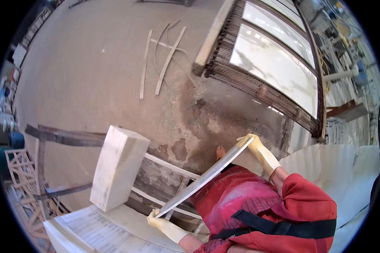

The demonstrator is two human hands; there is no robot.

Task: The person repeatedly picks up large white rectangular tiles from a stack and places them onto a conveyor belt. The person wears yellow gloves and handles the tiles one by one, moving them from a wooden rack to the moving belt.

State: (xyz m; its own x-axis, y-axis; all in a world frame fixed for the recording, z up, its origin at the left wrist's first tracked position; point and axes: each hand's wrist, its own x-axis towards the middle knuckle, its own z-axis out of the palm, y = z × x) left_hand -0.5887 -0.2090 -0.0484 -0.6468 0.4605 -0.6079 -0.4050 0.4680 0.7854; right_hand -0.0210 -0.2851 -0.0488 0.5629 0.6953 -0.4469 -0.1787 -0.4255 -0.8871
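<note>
A thin pale stone slab [204, 179], seen nearly edge-on, slants across the front of my body. My left hand [158, 219], in a cream rubber glove, has its fingers closed round the lower left end. At the upper right end my right hand [254, 145], gloved alike, grips the other edge. The slab's broad faces are mostly hidden by this angle. Left of it a block-like stack of white slabs [118, 168] stands on a pale rail frame [173, 166]. Nearest my left hand is a larger bank of slabs on edge [101, 232].
At the upper right a conveyor with a dark mesh bed [223, 63] carries glossy white marble-patterned slabs [276, 63]. Long thin strips [169, 63] lie on the stained floor ahead. A dark metal frame [67, 135] stands at the left. Pale sheets [337, 168] are at my right.
</note>
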